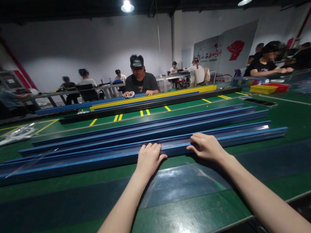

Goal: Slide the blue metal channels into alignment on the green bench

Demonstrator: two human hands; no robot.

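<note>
Across the green table lies a long blue U-shaped channel (77,167), with what looks like clear film (62,160) along its inside. My left hand (149,159) grips this channel near its middle, fingers over the trough and thumb at the near wall. A short way to the right, my right hand (207,146) holds the same channel, fingers curled in and thumb against the near side. Both hands hide the stretches of wall beneath them. Between my forearms and beyond them, a wide clear plastic strip (180,183) lies flat on the table.
More blue channels (152,132) lie parallel just behind. Farther back are a black channel (153,104), a yellow channel (155,97) and a phone (259,102). A plastic bundle (16,134) rests at left. Opposite me sits a person (141,81) holding a white roll; another person (270,60) sits at right.
</note>
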